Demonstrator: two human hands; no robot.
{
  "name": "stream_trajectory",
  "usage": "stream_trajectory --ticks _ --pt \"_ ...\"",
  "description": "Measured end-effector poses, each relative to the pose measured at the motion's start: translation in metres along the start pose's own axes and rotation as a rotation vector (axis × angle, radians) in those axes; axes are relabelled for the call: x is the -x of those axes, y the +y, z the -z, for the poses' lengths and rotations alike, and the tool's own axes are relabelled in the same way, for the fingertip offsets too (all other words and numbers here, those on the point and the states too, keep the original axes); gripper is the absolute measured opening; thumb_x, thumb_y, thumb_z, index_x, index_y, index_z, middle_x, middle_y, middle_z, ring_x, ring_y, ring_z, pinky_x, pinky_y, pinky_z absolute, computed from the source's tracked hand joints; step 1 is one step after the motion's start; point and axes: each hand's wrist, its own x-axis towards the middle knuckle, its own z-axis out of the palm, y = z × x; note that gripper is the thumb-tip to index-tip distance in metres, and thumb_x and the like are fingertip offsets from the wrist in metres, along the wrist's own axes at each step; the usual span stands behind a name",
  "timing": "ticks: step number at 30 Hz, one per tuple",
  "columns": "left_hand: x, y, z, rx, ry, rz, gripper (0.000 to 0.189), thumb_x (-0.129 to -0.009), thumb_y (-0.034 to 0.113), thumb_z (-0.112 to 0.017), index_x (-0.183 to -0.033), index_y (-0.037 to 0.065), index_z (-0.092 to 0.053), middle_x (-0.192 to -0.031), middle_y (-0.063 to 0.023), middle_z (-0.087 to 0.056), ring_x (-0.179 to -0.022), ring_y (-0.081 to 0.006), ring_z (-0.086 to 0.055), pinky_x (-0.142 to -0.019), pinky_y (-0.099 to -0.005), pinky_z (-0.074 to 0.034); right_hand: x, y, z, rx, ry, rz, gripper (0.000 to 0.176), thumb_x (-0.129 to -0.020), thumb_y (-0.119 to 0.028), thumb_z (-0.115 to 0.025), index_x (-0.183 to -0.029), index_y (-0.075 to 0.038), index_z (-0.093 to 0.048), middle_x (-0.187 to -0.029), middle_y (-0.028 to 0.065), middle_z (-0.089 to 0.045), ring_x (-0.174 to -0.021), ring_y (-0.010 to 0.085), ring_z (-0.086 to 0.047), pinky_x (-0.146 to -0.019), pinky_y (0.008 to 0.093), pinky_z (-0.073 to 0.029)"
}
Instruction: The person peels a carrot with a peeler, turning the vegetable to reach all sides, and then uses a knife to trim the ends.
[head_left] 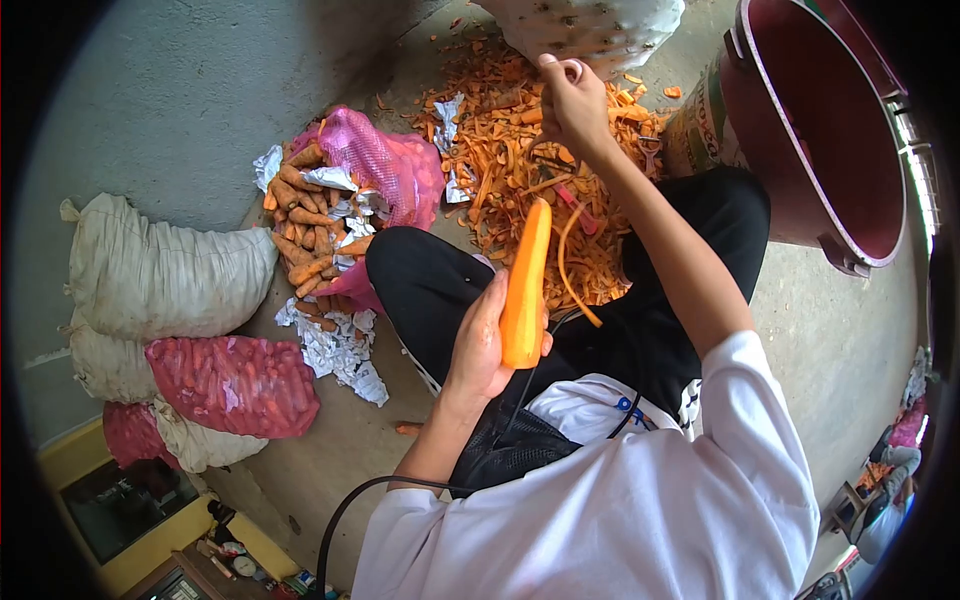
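My left hand (483,335) is wrapped round the thick end of a peeled orange carrot (526,290), its narrow end tilted up and away from me. Raised beyond it, over the heap of peelings, my right hand (577,105) is closed in a fist. What it grips is hidden; a thin curved brownish piece shows just below the fingers. A long strip of carrot peel (566,262) hangs beside the carrot, between my knees. Under both hands spreads a heap of orange peelings (495,150), with a pink-red object (577,207) lying in it.
Unpeeled carrots (308,222) spill from a pink mesh bag (385,165) by my left knee, among crumpled paper (340,352). White sacks (165,270) and a full red mesh bag (232,387) lie further left. A large maroon tub (790,130) stands right, a white sack (590,30) ahead.
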Motion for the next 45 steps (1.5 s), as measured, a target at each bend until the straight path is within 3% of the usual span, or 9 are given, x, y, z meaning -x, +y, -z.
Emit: stream_trajectory --ticks 4,12,20,26,31,32,40,42,45 --pt "-0.01 0.009 0.017 -0.043 -0.059 -0.084 0.048 -0.098 0.037 -0.035 -0.131 0.002 -0.04 -0.09 -0.0048 -0.053 -0.078 -0.0142 -0.053 -0.062 -0.0303 -0.048 -0.006 -0.015 0.004 -0.177 -0.058 -0.023 0.036 -0.092 -0.026 -0.056 -0.065 -0.015 -0.034 -0.051 -0.0074 -0.031 -0.037 0.0027 -0.028 -0.03 0.0207 -0.022" --pt "-0.01 0.008 0.002 -0.406 -0.022 -0.074 0.053 -0.083 0.01 -0.063 -0.128 0.002 -0.036 -0.091 -0.0067 -0.054 -0.072 -0.0131 -0.057 -0.063 -0.0263 -0.051 0.112 -0.048 -0.032 -0.209 -0.217 -0.298 0.031 -0.089 -0.03 -0.061 -0.073 -0.009 -0.043 -0.054 -0.0019 -0.043 -0.039 0.0057 -0.038 -0.034 0.0224 -0.031" --pt "-0.001 -0.006 0.01 -0.596 0.028 -0.149 0.04 -0.081 0.007 -0.064 -0.114 0.003 -0.042 -0.087 -0.0054 -0.051 -0.071 -0.0102 -0.054 -0.06 -0.0233 -0.047 -0.005 -0.01 0.032 -0.127 -0.078 0.028 0.031 -0.09 -0.029 -0.057 -0.07 -0.008 -0.045 -0.05 -0.0013 -0.044 -0.035 0.0082 -0.041 -0.031 0.0241 -0.034" --pt "-0.011 -0.012 0.006 -1.161 0.19 -0.436 0.038 -0.078 0.007 -0.064 -0.109 0.0 -0.043 -0.085 -0.0155 -0.057 -0.076 -0.0287 -0.06 -0.067 -0.0356 -0.048 0.117 -0.027 -0.036 0.115 -0.241 0.05 0.028 -0.09 -0.028 -0.06 -0.075 -0.009 -0.047 -0.057 -0.0038 -0.045 -0.047 0.0042 -0.043 -0.041 0.022 -0.036" --pt "0.004 -0.023 0.008 -1.403 0.293 -0.463 0.04 -0.075 0.009 -0.064 -0.109 0.0 -0.046 -0.082 -0.0191 -0.057 -0.075 -0.0353 -0.06 -0.069 -0.0397 -0.048 0.01 0.01 0.017 0.454 0.063 0.307 0.03 -0.091 -0.027 -0.057 -0.078 0.0 -0.051 -0.062 0.0018 -0.05 -0.052 0.0065 -0.047 -0.044 0.0228 -0.039" --pt "0.006 -0.022 0.007 -1.412 0.304 -0.46 0.04 -0.075 0.009 -0.064 -0.109 0.0 -0.045 -0.082 -0.0193 -0.057 -0.075 -0.0356 -0.06 -0.068 -0.04 -0.048 0.001 0.001 0.027 0.164 0.049 0.065 0.03 -0.091 -0.027 -0.057 -0.078 -0.001 -0.049 -0.057 0.002 -0.049 -0.042 0.008 -0.046 -0.036 0.023 -0.038" --pt "-0.005 -0.012 0.003 -1.471 0.337 -0.46 0.039 -0.075 0.008 -0.063 -0.108 0.001 -0.045 -0.084 -0.0236 -0.058 -0.078 -0.0429 -0.058 -0.068 -0.0448 -0.047 0.121 -0.032 -0.042 0.025 -0.232 0.042 0.027 -0.09 -0.023 -0.06 -0.074 -0.008 -0.045 -0.056 -0.0036 -0.045 -0.042 0.0039 -0.042 -0.038 0.0199 -0.032" --pt "0.001 -0.016 0.006 -1.532 0.315 -0.442 0.04 -0.075 0.008 -0.063 -0.109 0.0 -0.044 -0.084 -0.0242 -0.058 -0.079 -0.0439 -0.058 -0.068 -0.0459 -0.047 0.091 -0.006 -0.029 0.298 -0.087 0.379 0.031 -0.09 -0.024 -0.06 -0.068 -0.008 -0.046 -0.056 -0.0033 -0.045 -0.041 0.0044 -0.039 -0.038 0.0207 -0.03" --pt "0.014 -0.021 0.005 -1.546 0.316 -0.421 0.04 -0.074 0.008 -0.062 -0.109 0.0 -0.044 -0.085 -0.0245 -0.058 -0.081 -0.0441 -0.057 -0.069 -0.0466 -0.046 0.0 0.004 0.025 0.362 0.171 0.264 0.026 -0.091 -0.021 -0.056 -0.074 -0.002 -0.05 -0.057 0.0004 -0.049 -0.045 0.009 -0.045 -0.041 0.0247 -0.039"
